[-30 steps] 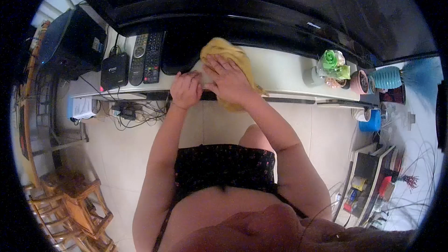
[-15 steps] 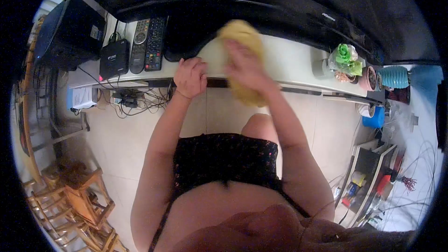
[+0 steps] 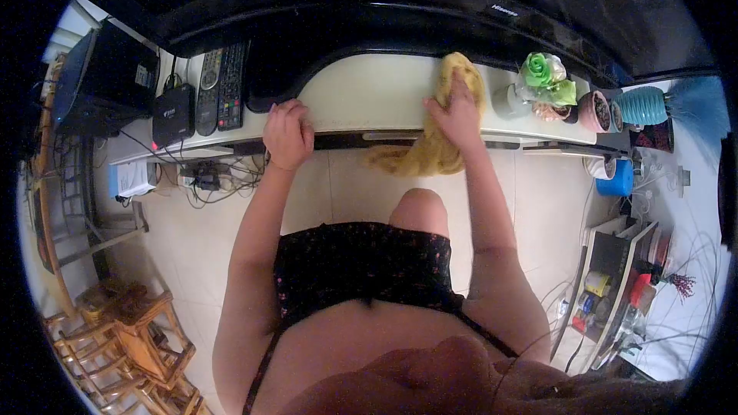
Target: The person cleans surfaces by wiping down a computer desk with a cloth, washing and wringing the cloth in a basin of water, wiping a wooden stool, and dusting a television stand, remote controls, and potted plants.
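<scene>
My right hand presses on a yellow cloth on the white tabletop, and part of the cloth hangs over the front edge. Its thumb is apart from the fingers. To the left, my left hand rests at the front edge with its fingers curled; whether anything is under them is hidden. A glass with green and white flowers stands just right of the cloth. Behind both hands is the black base of a TV.
Two remotes and a black box lie at the left, by a black speaker. Small pots and a turquoise vase stand at the right. Loose cables hang below. Wooden stools are lower left.
My right hand has slid to the right across the tabletop with the yellow cloth, up near the flowers. My left hand has shifted slightly left along the edge.
</scene>
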A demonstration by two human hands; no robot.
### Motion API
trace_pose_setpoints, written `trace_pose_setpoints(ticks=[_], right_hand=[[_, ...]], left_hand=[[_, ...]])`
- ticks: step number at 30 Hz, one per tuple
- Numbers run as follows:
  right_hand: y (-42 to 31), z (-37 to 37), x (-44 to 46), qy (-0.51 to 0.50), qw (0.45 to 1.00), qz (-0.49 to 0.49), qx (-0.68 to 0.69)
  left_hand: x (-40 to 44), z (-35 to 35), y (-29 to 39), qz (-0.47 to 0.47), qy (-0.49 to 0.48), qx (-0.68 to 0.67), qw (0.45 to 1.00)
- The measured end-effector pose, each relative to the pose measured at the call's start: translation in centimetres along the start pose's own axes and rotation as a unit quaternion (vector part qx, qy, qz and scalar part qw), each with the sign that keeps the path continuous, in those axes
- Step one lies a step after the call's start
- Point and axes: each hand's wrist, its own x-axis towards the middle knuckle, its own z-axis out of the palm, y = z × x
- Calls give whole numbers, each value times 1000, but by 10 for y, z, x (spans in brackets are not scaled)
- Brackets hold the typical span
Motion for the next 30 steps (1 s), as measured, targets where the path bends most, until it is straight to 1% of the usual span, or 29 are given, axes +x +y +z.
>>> trace_pose_setpoints(ticks=[1,3,4,5,6,7,8,9,10,11,12,13,14,16,17,19,21,23,25,27,29,30], right_hand=[[-5,2,5,1,1000,-3,0],[-18,7,15,-144,983,68,-87],[-12,19,12,8,999,-18,-31],[-12,25,12,-2,999,-20,-28],[-20,29,16,33,978,74,194],[-37,28,25,68,898,164,404],[-60,27,28,70,932,128,331],[-78,40,29,42,944,30,325],[-100,61,34,52,961,-91,256],[-132,67,39,-118,957,-22,263],[-152,98,49,-88,968,-173,157],[-160,123,61,-59,945,-319,45],[-160,122,62,-56,946,-316,41],[-160,117,64,-97,976,-174,86],[-151,111,66,-99,977,-169,84],[-112,90,81,-174,977,-98,-79],[-77,56,93,-170,984,1,-42],[-41,40,102,-227,968,45,-97],[-12,31,101,-147,984,51,-91],[21,30,96,-62,987,106,-104],[50,26,99,-39,978,164,-121],[57,30,101,-40,978,166,-123]], left_hand=[[0,2,0,-1,3,1,1000],[-1,2,-2,30,6,35,999],[-2,2,-3,25,3,38,999],[-2,4,-5,33,17,36,999],[-5,3,-5,42,32,36,998],[-8,1,-4,37,33,43,998],[-9,2,-5,34,40,33,998],[-7,3,-6,33,48,20,998],[-7,2,-5,16,37,12,999],[-7,3,-6,23,38,6,999],[-8,4,-7,25,32,15,999],[-10,5,-9,24,26,26,999],[-11,7,-10,22,35,31,999],[-8,3,-7,22,33,29,999],[-8,2,-5,15,30,30,999],[-8,4,-6,15,36,20,999],[-6,1,-3,10,34,31,999],[-6,2,-2,11,29,41,999],[-5,1,-3,20,35,41,998],[-5,0,-4,21,16,42,999],[-6,-1,-5,20,-2,41,999],[-6,0,-4,26,13,43,999]])
